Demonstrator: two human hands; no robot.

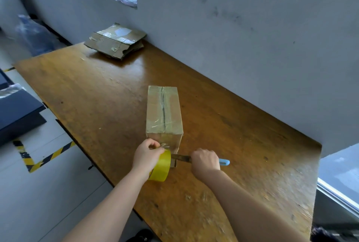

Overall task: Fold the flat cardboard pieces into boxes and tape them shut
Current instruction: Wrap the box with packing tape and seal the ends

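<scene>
A closed cardboard box [164, 113] stands on the wooden table [97, 96], with clear tape running along its top seam and down its near end. My left hand [147, 154] grips a yellow tape roll [161, 166] held against the box's near end, a strip of tape stretched from roll to box. My right hand [206, 161] grips a utility knife [224, 162] with a light blue handle. Its blade [180, 158] points left and meets the tape just beside the roll. A stack of flat cardboard pieces [115, 40] lies at the table's far end against the wall.
A grey wall [252, 47] runs along the table's right side. Left of the table are the floor with yellow-black hazard tape [48, 156] and dark blue panels [17, 113]. Plastic-wrapped items [33, 32] stand in the far left corner.
</scene>
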